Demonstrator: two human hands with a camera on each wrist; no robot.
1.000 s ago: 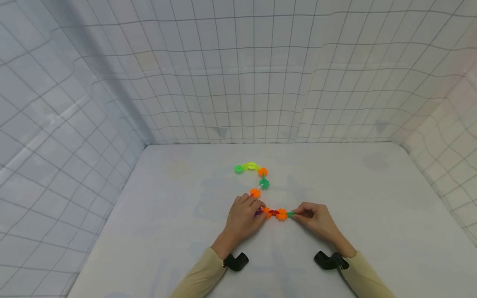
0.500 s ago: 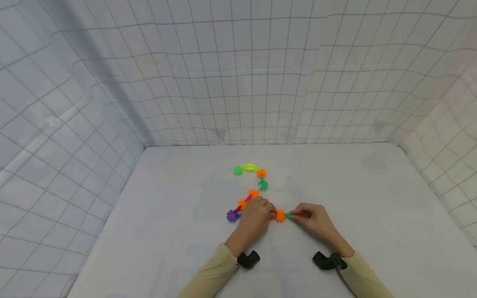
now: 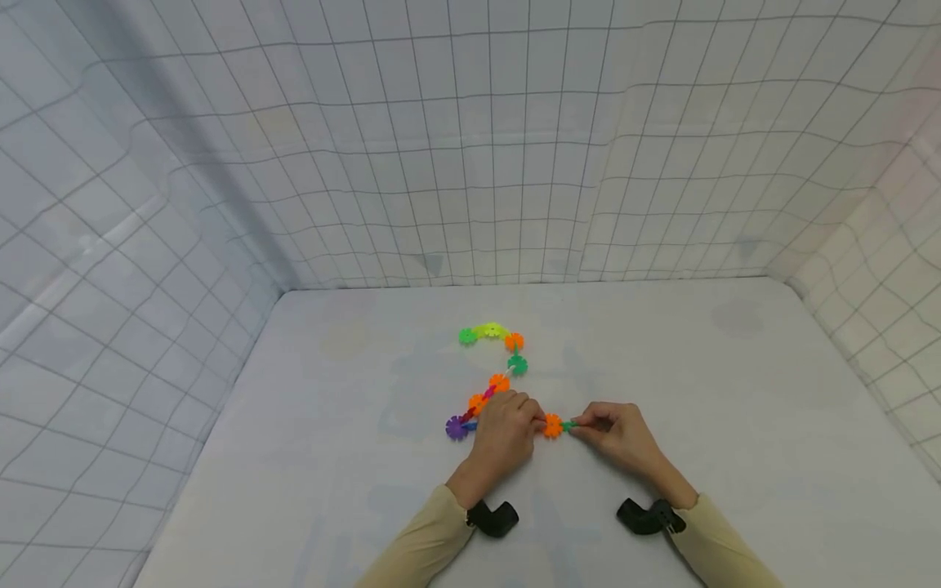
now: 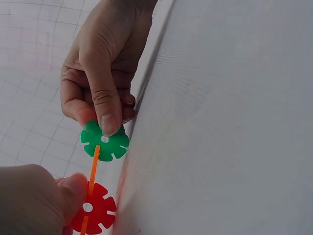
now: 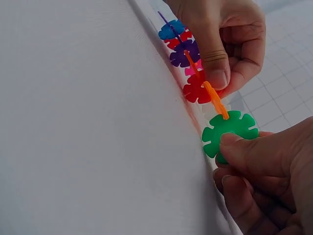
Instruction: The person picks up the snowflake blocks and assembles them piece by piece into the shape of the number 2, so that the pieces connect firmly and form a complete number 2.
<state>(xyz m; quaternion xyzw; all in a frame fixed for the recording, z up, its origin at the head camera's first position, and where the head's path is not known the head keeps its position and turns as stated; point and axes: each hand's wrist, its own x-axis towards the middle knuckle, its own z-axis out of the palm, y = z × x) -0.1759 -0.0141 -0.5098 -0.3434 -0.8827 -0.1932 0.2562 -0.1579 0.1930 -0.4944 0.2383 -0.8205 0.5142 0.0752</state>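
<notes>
Notched plastic discs are slotted together into one chain on the table. My right hand (image 3: 616,433) pinches the green disc (image 5: 239,125) at its end between thumb and index finger. Edge-on in both wrist views, an orange disc (image 3: 553,426) joins this green disc to a red disc (image 4: 103,210). My left hand (image 3: 506,429) pinches the red disc and hides part of the chain in the head view. Left of that hand lies a purple disc (image 3: 457,428), where the chain bends back up through orange discs (image 3: 500,382) and another green disc (image 3: 518,365).
The chain's far part curves left past a yellow disc (image 3: 492,330) to a light green disc (image 3: 467,336). Grid-patterned white sheeting (image 3: 470,163) rises behind and beside the white table (image 3: 316,457). Black cameras (image 3: 494,519) sit at both wrists.
My left hand has slid right along the chain to the red disc, uncovering the purple disc. My right hand keeps its pinch on the green disc almost in place.
</notes>
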